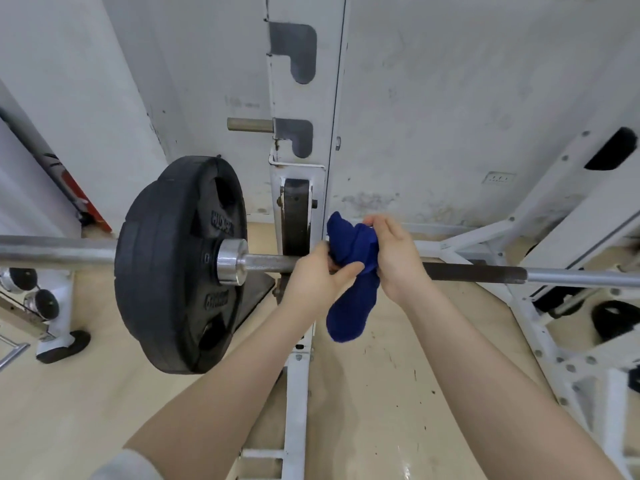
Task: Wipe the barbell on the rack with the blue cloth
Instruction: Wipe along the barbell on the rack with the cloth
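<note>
A steel barbell point(485, 273) lies across the white rack point(298, 188), running left to right through the middle of the view. Black weight plates point(173, 268) sit on its left sleeve beside a chrome collar point(230, 261). The blue cloth point(353, 271) hangs bunched over the bar just right of the rack upright, its lower end dangling below the bar. My left hand point(317, 277) holds the cloth from the left, thumb pressed on it. From the right, my right hand point(396, 259) grips the cloth's upper part. The bar section under the cloth is hidden.
White rack frame and struts point(540, 323) spread at the right with a plate point(614, 320) stored low. A bare peg point(249, 125) sticks out from the upright above. Dumbbells on a stand point(38, 299) sit at far left. A white wall is behind, beige floor below.
</note>
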The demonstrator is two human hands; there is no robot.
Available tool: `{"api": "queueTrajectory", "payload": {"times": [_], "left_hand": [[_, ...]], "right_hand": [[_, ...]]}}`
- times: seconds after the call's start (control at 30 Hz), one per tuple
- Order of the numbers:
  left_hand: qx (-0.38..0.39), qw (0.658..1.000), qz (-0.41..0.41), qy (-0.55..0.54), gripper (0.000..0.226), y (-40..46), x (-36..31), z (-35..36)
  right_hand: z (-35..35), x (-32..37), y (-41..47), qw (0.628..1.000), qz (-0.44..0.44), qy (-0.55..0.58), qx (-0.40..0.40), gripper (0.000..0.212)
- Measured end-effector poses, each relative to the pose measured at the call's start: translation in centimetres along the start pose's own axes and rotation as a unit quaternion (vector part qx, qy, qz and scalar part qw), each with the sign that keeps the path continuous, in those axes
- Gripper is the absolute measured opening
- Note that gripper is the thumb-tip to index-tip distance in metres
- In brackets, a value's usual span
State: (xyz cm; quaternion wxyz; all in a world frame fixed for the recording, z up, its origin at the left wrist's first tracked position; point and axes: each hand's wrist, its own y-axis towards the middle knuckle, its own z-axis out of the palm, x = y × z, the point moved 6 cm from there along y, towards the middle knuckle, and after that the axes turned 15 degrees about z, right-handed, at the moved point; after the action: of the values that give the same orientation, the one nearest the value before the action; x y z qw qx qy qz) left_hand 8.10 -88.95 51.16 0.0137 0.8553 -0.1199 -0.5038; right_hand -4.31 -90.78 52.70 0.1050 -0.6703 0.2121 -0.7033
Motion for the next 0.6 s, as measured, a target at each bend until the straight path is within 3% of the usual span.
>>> {"api": "queueTrajectory", "payload": {"times": [0.1, 0.23, 0.27, 0.33, 0.37, 0.4, 0.5, 0.6], "left_hand": [[0.01, 0.997, 0.029, -0.067, 0.041, -0.1, -0.6, 0.6], [-0.026, 0.994, 0.098, 0.027, 0.01, -0.1, -1.8, -0.9], [-0.039, 0.992, 0.115, 0.04, 0.014, 0.0, -2.1, -1.4], [-0.038, 0.993, 0.107, -0.012, 0.017, 0.2, -2.5, -2.0], [-0.025, 0.995, 0.082, -0.045, 0.019, 0.2, -2.6, -1.9], [-0.012, 0.997, 0.054, -0.062, 0.024, 0.3, -2.5, -1.8], [-0.013, 0.995, 0.019, -0.093, 0.036, 0.7, -2.7, -1.4], [-0.05, 0.998, 0.03, -0.036, 0.023, 1.9, -2.9, -2.1]], "right_hand": [[-0.4, -0.1, 0.3, 0.993, 0.057, 0.091, 0.055, 0.029], [-1.2, 1.2, -0.1, 0.974, 0.04, 0.129, 0.181, 0.017], [-1.7, 1.5, -0.1, 0.984, 0.021, 0.078, 0.159, 0.015], [-3.4, 3.0, -0.1, 0.991, -0.058, -0.117, 0.019, 0.008], [-4.2, 3.5, -0.3, 0.981, -0.084, -0.173, -0.041, 0.007], [-4.7, 3.7, -0.5, 0.98, -0.082, -0.175, -0.05, 0.007], [-3.7, 2.9, -1.1, 0.993, 0.011, 0.032, 0.115, 0.018], [-2.5, 2.9, -0.1, 0.956, 0.032, 0.245, 0.16, 0.022]]}}
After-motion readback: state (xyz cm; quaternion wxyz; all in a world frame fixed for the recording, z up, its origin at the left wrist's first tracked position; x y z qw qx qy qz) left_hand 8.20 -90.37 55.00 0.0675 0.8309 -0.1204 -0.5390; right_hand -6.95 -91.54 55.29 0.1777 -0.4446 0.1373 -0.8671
